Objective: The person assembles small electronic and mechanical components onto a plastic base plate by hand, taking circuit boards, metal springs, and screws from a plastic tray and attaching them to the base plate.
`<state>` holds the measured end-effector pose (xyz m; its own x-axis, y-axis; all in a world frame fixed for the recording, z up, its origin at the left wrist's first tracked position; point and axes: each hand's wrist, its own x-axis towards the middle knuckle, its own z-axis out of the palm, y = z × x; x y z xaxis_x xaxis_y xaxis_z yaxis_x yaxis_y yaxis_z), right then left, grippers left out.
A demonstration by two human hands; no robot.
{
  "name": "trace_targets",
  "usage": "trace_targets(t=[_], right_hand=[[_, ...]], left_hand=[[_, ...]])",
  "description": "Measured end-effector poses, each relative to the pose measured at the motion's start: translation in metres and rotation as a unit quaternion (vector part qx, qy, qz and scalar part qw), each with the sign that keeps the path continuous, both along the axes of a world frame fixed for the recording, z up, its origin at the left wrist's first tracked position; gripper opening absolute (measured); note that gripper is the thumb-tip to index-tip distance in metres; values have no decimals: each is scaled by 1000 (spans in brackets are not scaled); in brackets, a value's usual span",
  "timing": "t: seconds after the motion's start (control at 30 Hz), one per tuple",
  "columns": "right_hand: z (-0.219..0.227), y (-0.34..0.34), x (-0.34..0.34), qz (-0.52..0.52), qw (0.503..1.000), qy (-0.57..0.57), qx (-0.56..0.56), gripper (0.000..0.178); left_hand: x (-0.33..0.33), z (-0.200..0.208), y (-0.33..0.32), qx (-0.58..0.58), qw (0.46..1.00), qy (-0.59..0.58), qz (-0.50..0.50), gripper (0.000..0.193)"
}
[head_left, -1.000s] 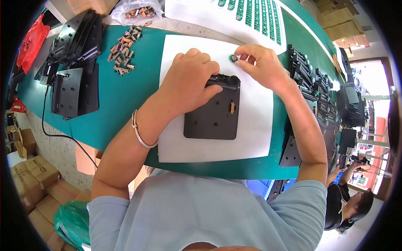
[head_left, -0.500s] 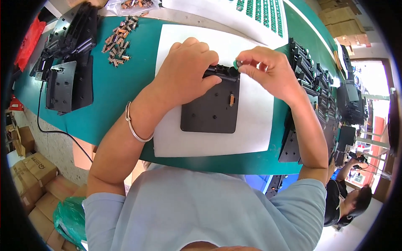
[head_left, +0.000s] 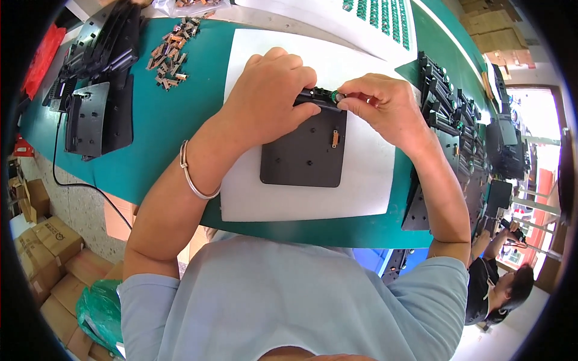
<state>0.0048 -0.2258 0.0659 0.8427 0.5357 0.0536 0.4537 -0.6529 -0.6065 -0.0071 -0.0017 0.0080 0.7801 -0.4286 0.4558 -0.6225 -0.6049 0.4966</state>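
A flat black plate with a raised black cylindrical housing along its far edge (head_left: 303, 157) lies in front of me. My left hand (head_left: 270, 96) is closed over the left part of that housing, thumb on its near side. Between thumb and fingers of my right hand (head_left: 388, 108) is a small round green part with a silvery face (head_left: 337, 96), held against the housing's right end. A small copper-coloured slider-like piece (head_left: 335, 139) sits on the right side of the plate. My left fingertips are partly hidden behind the housing.
Under the plate is a white foam sheet (head_left: 367, 180) on a green table (head_left: 198, 114). Loose copper-and-black pieces (head_left: 171, 54) lie at far left, near black assemblies (head_left: 99, 120). A white tray (head_left: 331, 23) holds rows of green parts. More black assemblies (head_left: 445, 114) line the right; a person (head_left: 497, 289) works beyond.
My right hand has brought the green part from just off the housing's right end up against it. My left hand keeps its hold on the housing.
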Motion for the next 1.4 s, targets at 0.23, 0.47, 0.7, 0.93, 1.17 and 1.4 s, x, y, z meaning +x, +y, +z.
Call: trace_targets(t=[0.23, 0.47, 0.7, 0.93, 1.17, 1.4], right_hand=[[-6, -9, 4, -65, 995, 47, 61, 11], [-12, -5, 2, -27, 998, 33, 51, 7], [-8, -2, -2, -13, 999, -11, 30, 6], [-9, -5, -1, -13, 999, -13, 38, 5], [-2, -11, 20, -57, 994, -31, 83, 9], [27, 6, 75, -121, 990, -42, 56, 17]], left_hand=[[-1, 0, -1, 1, 1000, -4, 5, 26], [0, 2, -2, 4, 1000, 7, 3, 27], [-2, 3, 0, 10, 1000, 6, -7, 29], [-1, 6, -1, 21, 1000, 15, -6, 29], [2, 7, 3, 11, 1000, 7, -9, 29], [-5, 5, -2, 4, 1000, 19, -7, 32]])
